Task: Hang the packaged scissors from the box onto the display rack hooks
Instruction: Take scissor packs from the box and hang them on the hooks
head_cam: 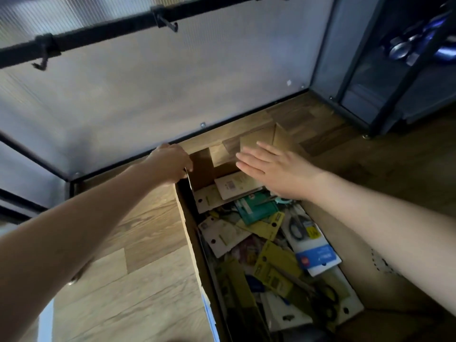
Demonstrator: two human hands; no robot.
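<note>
Wood-look flooring [138, 243] carries an open cardboard box [187, 233] set just in front of a display rack with a translucent back panel [172, 82]. Inside the box, packaged scissors [249, 240] lie in a loose, overlapping heap: flat cards in yellow, white, teal and blue, several showing a punched hang hole near one end. They look light and fairly stiff, with slick faces that probably slide over each other, so pinching one card by its edge near the hole seems the best hold, keeping the hole free for a hook. At the far end of the box, the left hand [170, 164] curls its fingers over a flap corner and grips it. The right hand [274, 166] hovers flat and relaxed above the far flaps, holding nothing. Well above the box, a black rail [98, 38] bears two bare hooks [170, 23]. To the right of the box stands a dark shelf unit [399, 70].
</note>
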